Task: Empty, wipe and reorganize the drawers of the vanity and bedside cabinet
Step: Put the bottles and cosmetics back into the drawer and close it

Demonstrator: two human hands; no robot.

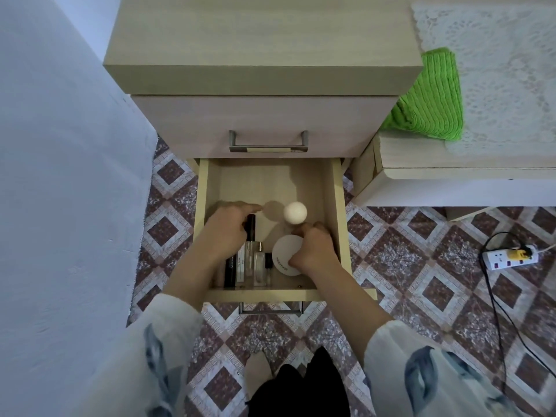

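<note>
The lower drawer (337, 206) of the bedside cabinet (264, 49) is pulled out. At its front stand a black tube (230, 273), slim boxes and clear glass bottles (260, 267). Beside them lies a white round compact (284, 251), and a cream ball-topped bottle (295, 212) stands behind it. My left hand (225, 228) holds the black cap of a tall glass bottle (251, 225), index finger stretched out. My right hand (314, 249) grips the compact at its right edge, thumb on the lid.
The upper drawer (267, 127) is closed, its metal handle facing me. A green knitted cloth (430, 94) lies on a lace runner (496, 55) on the low vanity to the right. A power strip (510, 257) with a black cable lies on the patterned tile floor. A wall rises on the left.
</note>
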